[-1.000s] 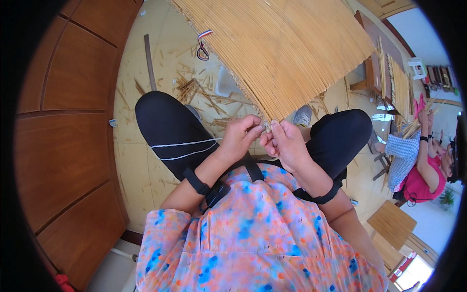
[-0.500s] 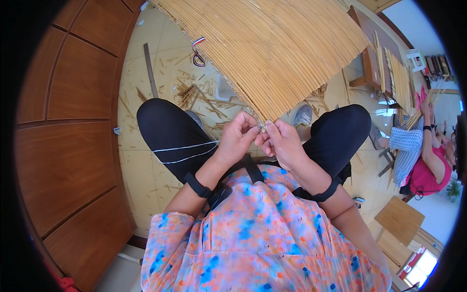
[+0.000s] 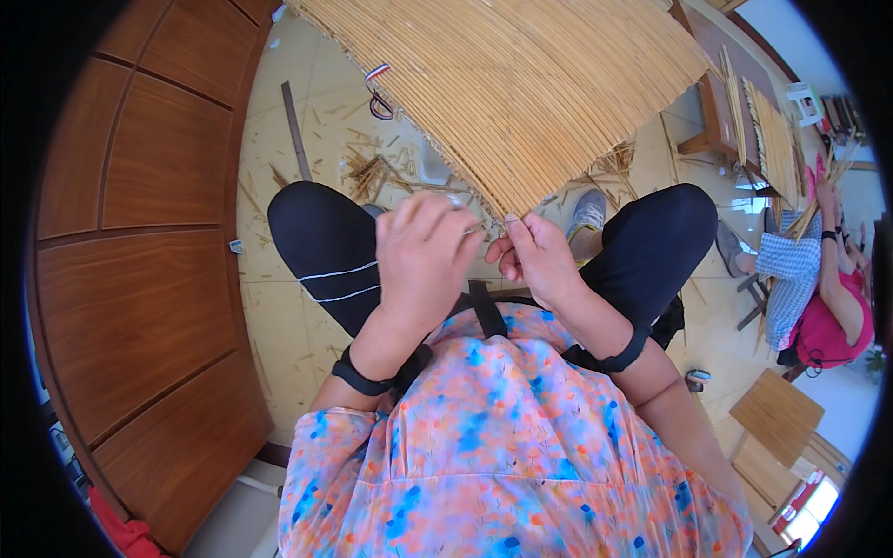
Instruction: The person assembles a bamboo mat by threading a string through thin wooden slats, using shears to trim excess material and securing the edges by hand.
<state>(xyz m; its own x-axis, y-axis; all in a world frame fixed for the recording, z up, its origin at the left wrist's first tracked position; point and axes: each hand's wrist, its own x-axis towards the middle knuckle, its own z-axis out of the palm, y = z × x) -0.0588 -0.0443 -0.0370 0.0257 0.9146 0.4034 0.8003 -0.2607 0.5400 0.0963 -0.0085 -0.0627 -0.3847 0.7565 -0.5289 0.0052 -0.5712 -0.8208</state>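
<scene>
Your left hand (image 3: 423, 256) has swung off the slatted mat (image 3: 530, 93) — its fingers too blurred to read — leaving your right hand (image 3: 544, 256) alone pinching the corner.

1. Worn on the head: left unit of a side-by-side fisheye pair.
2. Looks steeply down over the floral shirt (image 3: 521, 428), upright and unmirrored.
3. Frames left hand (image 3: 420, 253) and right hand (image 3: 543, 259) at close range, near centre.
4. Takes in slatted mat (image 3: 521, 88) at top, wooden panels (image 3: 167, 144) at left, co-worker (image 3: 835, 324) farther off at right.
5. Bends straight edges toward the periphery.
</scene>
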